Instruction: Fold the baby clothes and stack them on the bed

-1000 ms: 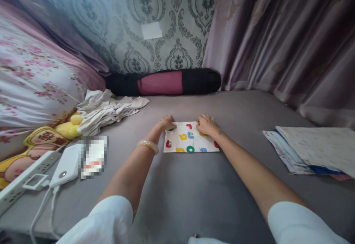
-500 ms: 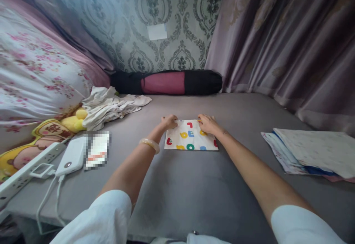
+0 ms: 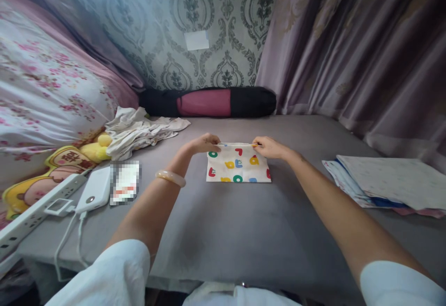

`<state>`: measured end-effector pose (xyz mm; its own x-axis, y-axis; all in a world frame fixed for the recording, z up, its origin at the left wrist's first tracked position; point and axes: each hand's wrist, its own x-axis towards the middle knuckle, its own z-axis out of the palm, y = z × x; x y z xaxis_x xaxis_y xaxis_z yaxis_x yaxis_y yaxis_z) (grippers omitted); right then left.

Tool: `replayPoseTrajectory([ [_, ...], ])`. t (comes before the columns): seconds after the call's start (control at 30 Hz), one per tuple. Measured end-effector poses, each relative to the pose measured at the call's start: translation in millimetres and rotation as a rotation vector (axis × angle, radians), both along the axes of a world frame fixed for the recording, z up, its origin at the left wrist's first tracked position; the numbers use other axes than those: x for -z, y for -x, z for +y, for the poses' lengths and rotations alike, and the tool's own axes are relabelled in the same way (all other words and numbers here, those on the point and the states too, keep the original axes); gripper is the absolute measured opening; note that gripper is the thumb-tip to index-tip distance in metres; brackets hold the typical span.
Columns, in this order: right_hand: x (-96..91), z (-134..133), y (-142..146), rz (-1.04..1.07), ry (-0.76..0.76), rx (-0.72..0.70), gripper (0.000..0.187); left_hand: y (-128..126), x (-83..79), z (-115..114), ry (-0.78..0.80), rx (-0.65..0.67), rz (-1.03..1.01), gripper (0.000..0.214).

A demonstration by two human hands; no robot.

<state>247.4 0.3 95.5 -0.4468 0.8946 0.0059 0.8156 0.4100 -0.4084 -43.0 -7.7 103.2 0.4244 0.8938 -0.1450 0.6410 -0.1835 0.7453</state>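
Observation:
A white folded cloth (image 3: 232, 172) printed with red, yellow, blue and green letters is in front of me over the grey bed surface. My left hand (image 3: 206, 143) pinches its far edge near the left corner. At the right end of that same edge, my right hand (image 3: 267, 147) is closed on the cloth, with the thumb and fingers together. The far edge looks slightly raised between the hands, while the near edge lies low on the surface. A pale bangle (image 3: 170, 178) circles my left wrist.
A stack of folded cloths (image 3: 390, 183) lies at the right. On the left are crumpled clothes (image 3: 134, 132), a yellow plush (image 3: 94, 149), a white power bank (image 3: 95, 187) with cables, a power strip (image 3: 38, 215) and a blurred card (image 3: 126, 180). A black-and-pink roll (image 3: 205, 102) lies along the wall.
Both hands have moved to the far corners of the cloth and lifted its far edge a little. More of the print on the left shows. The camera view has shifted slightly.

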Motion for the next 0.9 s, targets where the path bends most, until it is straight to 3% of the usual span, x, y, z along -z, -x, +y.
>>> replayPoseTrajectory([
  [0.2, -44.6, -13.8, -7.5, 0.045, -0.112, -0.025, 0.015, 0.6, -35.0, -5.3, -0.095, 0.015, -0.099, 0.015],
  [0.3, -59.7, -17.9, -9.1, 0.097, -0.244, -0.024, 0.017, -5.3, -48.0, -6.9, -0.288, -0.061, -0.122, 0.016],
  [0.4, -61.6, -20.0, -7.9, 0.075, -0.424, 0.024, 0.025, -12.3, -51.5, -8.6, -0.566, -0.183, -0.044, 0.017],
  [0.47, -54.0, -22.3, -5.3, 0.036, -0.528, 0.046, 0.028, -15.6, -45.6, -10.4, -0.694, -0.235, 0.031, 0.020],
  [0.57, -31.8, -29.4, -1.0, -0.020, -0.600, 0.034, 0.030, -17.2, -24.9, -16.9, -0.761, -0.234, 0.153, 0.024],
  [0.77, 14.9, -58.7, -2.9, -0.058, -0.553, -0.031, 0.031, -12.0, 26.9, -51.9, -0.771, -0.108, 0.266, 0.025],
  [0.9, 34.6, -79.8, -8.8, -0.045, -0.540, -0.088, 0.031, -6.4, 48.4, -77.4, -0.751, -0.048, 0.290, 0.028],
])
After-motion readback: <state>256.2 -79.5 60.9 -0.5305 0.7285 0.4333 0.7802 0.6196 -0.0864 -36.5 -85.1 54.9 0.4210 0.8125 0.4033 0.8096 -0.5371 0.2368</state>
